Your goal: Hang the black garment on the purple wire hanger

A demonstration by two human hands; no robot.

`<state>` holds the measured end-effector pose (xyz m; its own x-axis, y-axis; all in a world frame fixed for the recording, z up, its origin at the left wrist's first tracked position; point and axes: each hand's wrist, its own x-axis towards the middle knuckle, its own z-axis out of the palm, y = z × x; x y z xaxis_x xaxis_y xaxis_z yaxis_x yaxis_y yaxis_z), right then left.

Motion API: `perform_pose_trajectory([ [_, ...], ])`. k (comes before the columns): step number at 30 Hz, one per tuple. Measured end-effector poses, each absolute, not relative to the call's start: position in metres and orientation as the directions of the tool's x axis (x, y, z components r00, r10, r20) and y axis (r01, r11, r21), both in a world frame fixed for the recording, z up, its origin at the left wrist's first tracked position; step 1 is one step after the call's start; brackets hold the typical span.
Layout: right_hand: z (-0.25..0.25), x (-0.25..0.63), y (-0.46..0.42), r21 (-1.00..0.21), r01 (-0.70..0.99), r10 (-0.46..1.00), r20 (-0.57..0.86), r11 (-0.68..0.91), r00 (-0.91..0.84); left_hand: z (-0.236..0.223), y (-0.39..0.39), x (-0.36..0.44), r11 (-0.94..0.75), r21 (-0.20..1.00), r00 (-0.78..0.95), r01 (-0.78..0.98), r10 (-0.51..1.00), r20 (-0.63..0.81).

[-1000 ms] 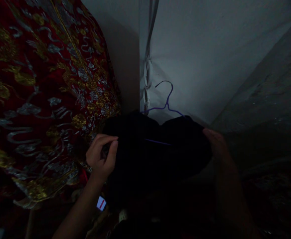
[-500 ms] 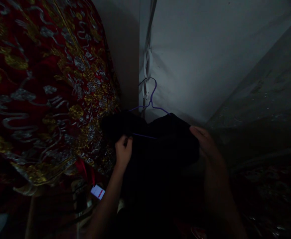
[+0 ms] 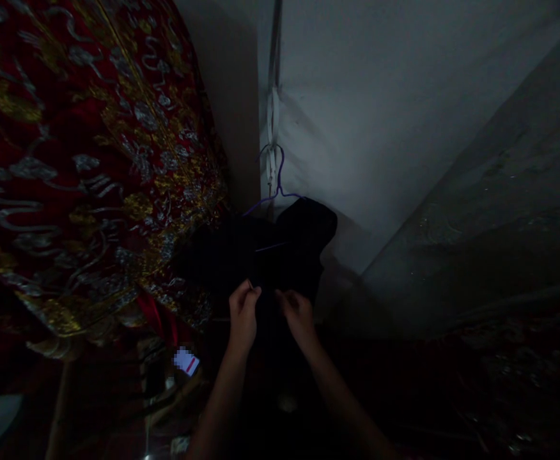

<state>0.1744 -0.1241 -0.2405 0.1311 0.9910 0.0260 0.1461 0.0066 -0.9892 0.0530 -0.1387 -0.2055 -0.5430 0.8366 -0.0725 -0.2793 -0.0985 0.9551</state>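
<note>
- A red garment embroidered in gold and silver [image 3: 83,166] hangs just beside, on the left.
- The black garment [image 3: 280,249] hangs on a thin purple wire hanger [image 3: 275,185] against the white corner wall [image 3: 380,115].
- My left hand [image 3: 244,314] and right hand [image 3: 299,314] pinch its dark front, fingers closed on cloth.

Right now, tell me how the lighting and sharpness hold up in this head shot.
Head view: very dim; the white wall catches the only light. The black garment is a near-featureless dark mass, the purple hanger faint. Left hand and right hand are dim but readable. Lower right sinks into shadow; edges bend.
</note>
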Motion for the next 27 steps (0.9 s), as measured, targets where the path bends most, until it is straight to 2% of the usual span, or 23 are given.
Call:
perform_pose_trajectory([
  [5,-0.243,0.190,-0.123,-0.989,0.145,0.996,-0.050,-0.039,-0.069,-0.206,-0.151,0.061,-0.084,0.967,-0.494,-0.241,0.868,-0.047],
  [9,-0.247,0.194,-0.132,-0.997,0.066,0.994,-0.049,-0.043,-0.099,-0.207,-0.156,0.058,-0.147,0.979,-0.408,-0.143,0.910,0.077],
  [14,-0.243,0.193,-0.141,-0.999,-0.003,0.989,-0.053,-0.054,-0.141,-0.229,-0.160,0.056,-0.242,0.967,-0.254,0.081,0.933,0.255],
  [19,-0.231,0.186,-0.140,-0.997,-0.038,0.981,-0.052,-0.060,-0.184,-0.253,-0.155,0.063,-0.174,0.938,-0.141,0.299,0.964,0.224],
  [24,-0.182,0.186,-0.107,-0.991,-0.097,0.986,-0.072,-0.087,-0.151,-0.254,-0.139,0.056,-0.223,0.889,-0.070,0.400,0.960,0.272],
  [27,-0.128,0.186,-0.081,-0.988,-0.157,0.997,0.004,-0.008,-0.079,-0.262,-0.127,0.047,-0.215,0.868,-0.033,0.447,0.966,0.257],
])
